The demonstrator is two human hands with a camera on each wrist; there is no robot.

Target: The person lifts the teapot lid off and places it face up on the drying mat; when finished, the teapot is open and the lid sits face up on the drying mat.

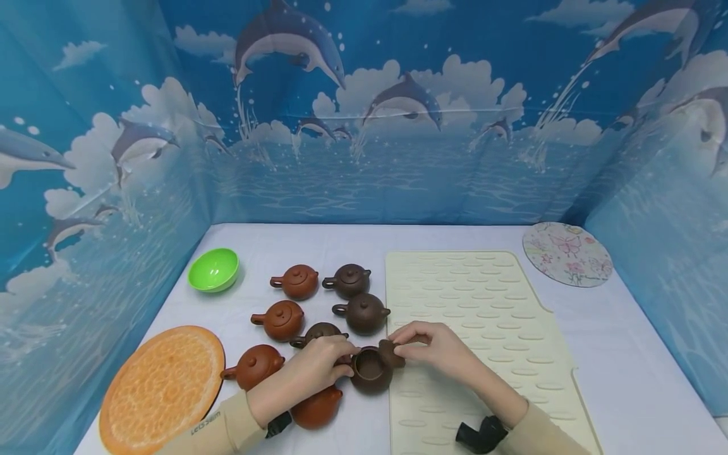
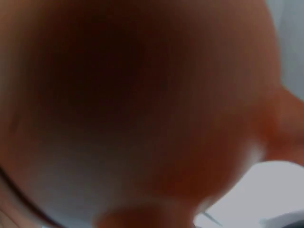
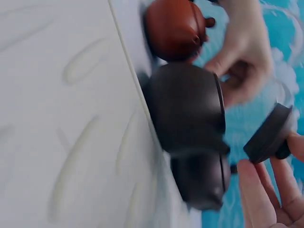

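Note:
An uncovered dark brown teapot [image 1: 371, 379] sits on the white cloth beside the cream mat, its round mouth facing up. My left hand [image 1: 321, 363] holds it at its handle side, the handle hidden behind the fingers. In my right hand [image 1: 435, 347], thumb and fingers pinch the teapot's dark lid [image 3: 270, 133] by its knob, tilted and held apart from the mouth in the right wrist view. A reddish-brown teapot [image 1: 317, 407] stands under my left forearm; its blurred body [image 2: 142, 118] fills most of the left wrist view.
Other dark teapots [image 1: 366, 314] and reddish teapots [image 1: 283, 320] stand beyond and left of my hands. A green bowl [image 1: 213, 270] is at the far left, an orange round mat [image 1: 165, 385] near left. The cream mat [image 1: 472, 303] lies right, a floral disc [image 1: 567, 254] behind it.

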